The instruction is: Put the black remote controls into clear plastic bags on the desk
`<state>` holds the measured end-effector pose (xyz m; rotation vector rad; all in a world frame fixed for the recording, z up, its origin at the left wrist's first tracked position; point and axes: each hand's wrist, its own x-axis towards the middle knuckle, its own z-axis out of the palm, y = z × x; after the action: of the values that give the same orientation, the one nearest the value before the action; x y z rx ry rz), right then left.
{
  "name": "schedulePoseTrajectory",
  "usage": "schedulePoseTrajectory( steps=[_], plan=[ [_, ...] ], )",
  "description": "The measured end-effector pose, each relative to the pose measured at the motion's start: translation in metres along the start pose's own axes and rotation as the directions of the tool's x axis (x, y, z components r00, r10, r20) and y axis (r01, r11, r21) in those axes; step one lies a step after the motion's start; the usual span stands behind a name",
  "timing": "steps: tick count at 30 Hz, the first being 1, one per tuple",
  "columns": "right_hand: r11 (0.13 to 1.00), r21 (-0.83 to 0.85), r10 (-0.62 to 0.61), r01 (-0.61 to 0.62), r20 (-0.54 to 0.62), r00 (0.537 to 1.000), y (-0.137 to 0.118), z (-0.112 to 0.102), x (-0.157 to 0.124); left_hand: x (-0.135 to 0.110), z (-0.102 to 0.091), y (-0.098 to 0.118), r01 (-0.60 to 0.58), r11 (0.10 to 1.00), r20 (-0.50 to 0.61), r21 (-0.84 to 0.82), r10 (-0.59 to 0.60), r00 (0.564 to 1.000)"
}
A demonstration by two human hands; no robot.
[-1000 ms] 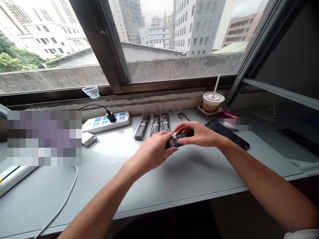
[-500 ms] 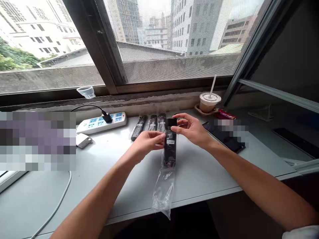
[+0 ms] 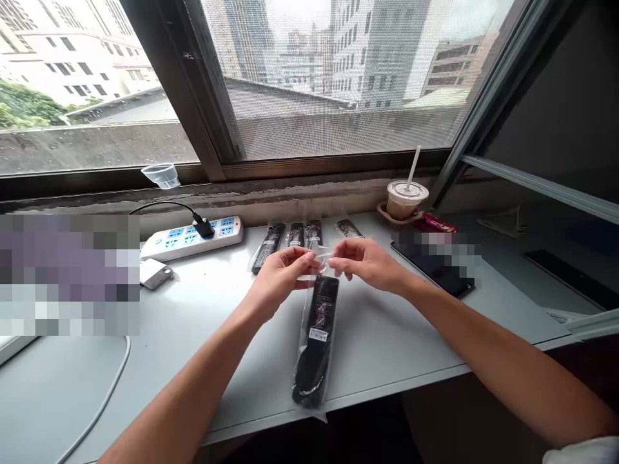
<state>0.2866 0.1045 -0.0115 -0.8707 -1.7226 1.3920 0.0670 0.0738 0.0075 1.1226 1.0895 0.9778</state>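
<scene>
From here, left hand (image 3: 289, 270) and right hand (image 3: 363, 261) pinch the clear bag (image 3: 316, 413) by its top, grips narrow, seemingly so the black item (image 3: 315, 364) inside hangs lengthwise toward the worktop's (image 3: 391, 348) front edge.

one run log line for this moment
left hand: pinching clear bag top; right hand: pinching bag top; black item: inside bag; four bagged items: on desk beyond hands

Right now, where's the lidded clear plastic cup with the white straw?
Head view, right of centre: the cup stands near the dark-framed window, beyond the bare right hand, left of the shiny red packet.
</scene>
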Motion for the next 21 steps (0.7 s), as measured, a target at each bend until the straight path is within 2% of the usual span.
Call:
schedulePoseTrajectory(
  steps=[3,5,6,8,10,12,17,21],
  plan=[
    [0.995,0.095,0.008,0.006,-0.156,0.988,0.001,0.001,0.002,0.001,-0.001,-0.002,0.009,0.999,0.015,-0.032,-0.009,1.000],
    [0.985,0.167,0.081,-0.053,-0.167,0.983,0.000,0.002,0.002,0.001,-0.002,-0.004,-0.001,0.999,0.000,-0.054,0.001,1.000],
    [0.972,0.208,0.133,-0.107,-0.115,0.984,0.000,0.002,0.001,0.002,-0.003,-0.004,-0.012,0.998,-0.012,-0.069,0.011,1.000],
    [0.933,0.274,0.223,-0.233,0.067,0.973,0.000,0.001,-0.001,0.003,-0.005,-0.006,-0.038,0.994,-0.047,-0.100,0.033,0.998],
    [0.910,0.285,0.250,-0.301,0.203,0.947,0.000,0.001,-0.002,0.003,-0.008,-0.006,-0.059,0.991,-0.080,-0.122,0.049,0.996],
    [0.921,0.264,0.233,-0.287,0.216,0.948,0.002,0.000,-0.003,0.003,-0.010,-0.007,-0.060,0.991,-0.058,-0.124,0.053,0.997],
    [0.951,0.228,0.188,-0.209,0.108,0.976,0.003,-0.003,-0.001,0.002,-0.014,-0.004,-0.025,1.000,0.140,-0.012,0.027,0.990],
    [0.947,0.282,0.120,-0.157,0.142,0.983,-0.001,-0.003,-0.002,0.001,-0.011,-0.001,-0.003,1.000,0.121,-0.022,0.006,0.993]
  ],
)
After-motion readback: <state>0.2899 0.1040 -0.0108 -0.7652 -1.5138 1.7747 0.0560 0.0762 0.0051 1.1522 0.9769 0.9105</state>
